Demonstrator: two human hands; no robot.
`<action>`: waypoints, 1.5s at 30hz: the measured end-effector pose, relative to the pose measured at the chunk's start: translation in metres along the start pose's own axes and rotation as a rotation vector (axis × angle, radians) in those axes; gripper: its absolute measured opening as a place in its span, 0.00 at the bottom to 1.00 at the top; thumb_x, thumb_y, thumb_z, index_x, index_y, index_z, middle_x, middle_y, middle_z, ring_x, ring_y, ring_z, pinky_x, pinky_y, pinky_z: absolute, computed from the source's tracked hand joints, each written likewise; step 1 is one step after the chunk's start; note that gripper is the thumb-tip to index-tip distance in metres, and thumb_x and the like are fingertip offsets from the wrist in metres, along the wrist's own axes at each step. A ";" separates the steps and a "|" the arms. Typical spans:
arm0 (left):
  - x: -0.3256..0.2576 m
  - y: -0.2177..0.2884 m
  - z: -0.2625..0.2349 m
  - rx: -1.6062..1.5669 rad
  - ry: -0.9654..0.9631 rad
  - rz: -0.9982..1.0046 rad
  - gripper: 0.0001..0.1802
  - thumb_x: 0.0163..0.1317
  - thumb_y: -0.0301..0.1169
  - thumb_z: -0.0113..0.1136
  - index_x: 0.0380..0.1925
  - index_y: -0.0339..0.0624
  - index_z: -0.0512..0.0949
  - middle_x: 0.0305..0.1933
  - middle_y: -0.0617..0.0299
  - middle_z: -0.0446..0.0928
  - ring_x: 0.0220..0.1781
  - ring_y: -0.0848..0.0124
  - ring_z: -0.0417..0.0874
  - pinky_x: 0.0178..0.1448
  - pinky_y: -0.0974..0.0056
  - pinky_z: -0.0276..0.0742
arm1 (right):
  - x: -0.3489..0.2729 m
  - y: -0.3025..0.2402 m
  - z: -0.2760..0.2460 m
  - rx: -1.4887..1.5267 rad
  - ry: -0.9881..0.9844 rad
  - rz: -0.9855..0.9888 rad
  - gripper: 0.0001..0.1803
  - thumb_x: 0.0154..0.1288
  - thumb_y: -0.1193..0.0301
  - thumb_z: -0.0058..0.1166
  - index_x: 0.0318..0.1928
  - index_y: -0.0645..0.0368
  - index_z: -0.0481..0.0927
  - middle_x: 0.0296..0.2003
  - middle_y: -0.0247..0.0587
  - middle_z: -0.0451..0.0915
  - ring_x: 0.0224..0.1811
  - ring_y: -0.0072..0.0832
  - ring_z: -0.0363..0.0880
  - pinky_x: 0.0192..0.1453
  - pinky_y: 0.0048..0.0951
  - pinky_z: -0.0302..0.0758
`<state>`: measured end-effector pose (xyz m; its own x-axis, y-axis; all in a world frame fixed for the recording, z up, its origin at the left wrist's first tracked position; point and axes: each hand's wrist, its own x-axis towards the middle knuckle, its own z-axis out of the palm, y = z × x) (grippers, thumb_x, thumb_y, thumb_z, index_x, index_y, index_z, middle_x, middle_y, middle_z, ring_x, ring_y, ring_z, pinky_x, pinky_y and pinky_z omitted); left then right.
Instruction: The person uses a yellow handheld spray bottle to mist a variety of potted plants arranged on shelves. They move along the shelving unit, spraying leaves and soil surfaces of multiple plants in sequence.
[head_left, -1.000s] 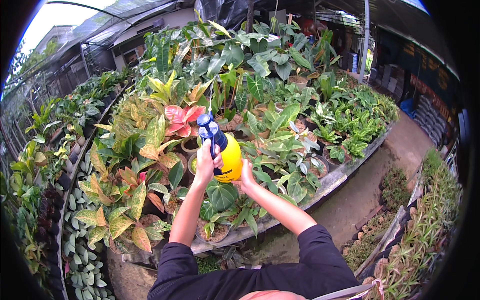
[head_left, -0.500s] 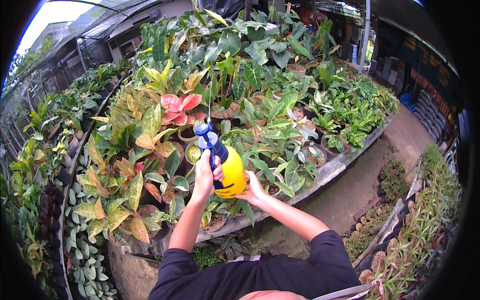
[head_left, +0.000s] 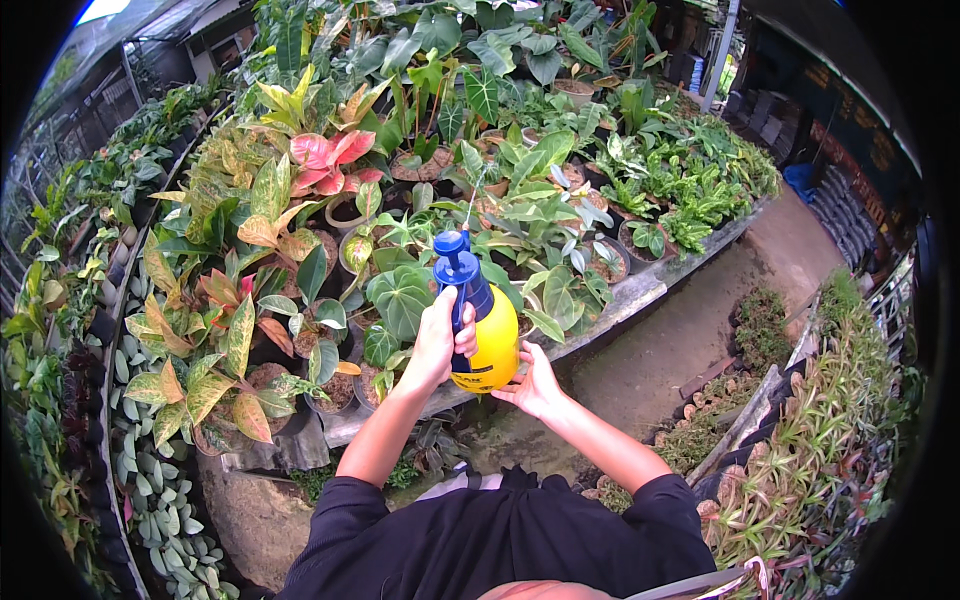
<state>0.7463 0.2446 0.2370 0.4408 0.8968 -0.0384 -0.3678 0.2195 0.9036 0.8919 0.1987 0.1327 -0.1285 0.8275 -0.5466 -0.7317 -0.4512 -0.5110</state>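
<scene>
A pump spray bottle (head_left: 497, 340) with a yellow tank and a blue pump top is held over the near edge of a bench of potted plants. My left hand (head_left: 437, 338) is closed around its blue handle. Fingers of my right hand (head_left: 537, 386) hold the lower right side of the tank from below. From the nozzle a thin streak of spray (head_left: 470, 207) points away toward the leaves. Close beyond the bottle is a broad-leaved green plant (head_left: 402, 300); farther left stands a plant with pink-red leaves (head_left: 334, 160).
The bench's grey edge (head_left: 640, 290) runs diagonally to the right, beside a dirt path (head_left: 640, 350). Spiky plants (head_left: 800, 440) line the right side. A grey post (head_left: 719, 55) rises at the far right. Rows of small pots (head_left: 110, 290) stand at left.
Both hands have carried the spray bottle right and nearer relative to the plants. Its spray now angles slightly right rather than straight ahead. The view has tilted downward.
</scene>
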 end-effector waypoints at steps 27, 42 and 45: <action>-0.067 -0.109 0.033 0.005 0.048 -0.156 0.22 0.62 0.47 0.34 0.18 0.43 0.61 0.09 0.70 0.55 0.09 0.80 0.54 0.16 0.73 0.54 | -0.044 0.083 -0.106 0.158 0.240 0.139 0.35 0.50 0.48 0.45 0.55 0.50 0.51 0.53 0.56 0.54 0.53 0.50 0.58 0.54 0.51 0.57; -0.086 -0.148 0.049 -0.007 0.128 -0.217 0.21 0.62 0.46 0.34 0.19 0.43 0.62 0.09 0.70 0.56 0.09 0.80 0.55 0.16 0.73 0.54 | -0.066 0.077 -0.145 -0.229 0.282 -0.044 0.35 0.53 0.50 0.44 0.59 0.49 0.52 0.60 0.50 0.46 0.63 0.46 0.43 0.61 0.51 0.44; -0.089 -0.154 0.053 0.010 0.141 -0.238 0.21 0.62 0.45 0.34 0.19 0.42 0.62 0.09 0.70 0.56 0.09 0.80 0.55 0.16 0.73 0.55 | -0.070 0.061 -0.133 -0.500 0.241 -0.480 0.29 0.57 0.57 0.43 0.58 0.50 0.55 0.58 0.45 0.52 0.59 0.36 0.51 0.58 0.41 0.52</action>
<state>0.8071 0.1111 0.1242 0.3951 0.8653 -0.3084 -0.2596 0.4272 0.8661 0.9452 0.0692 0.0515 0.3221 0.9019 -0.2879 -0.2698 -0.2041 -0.9411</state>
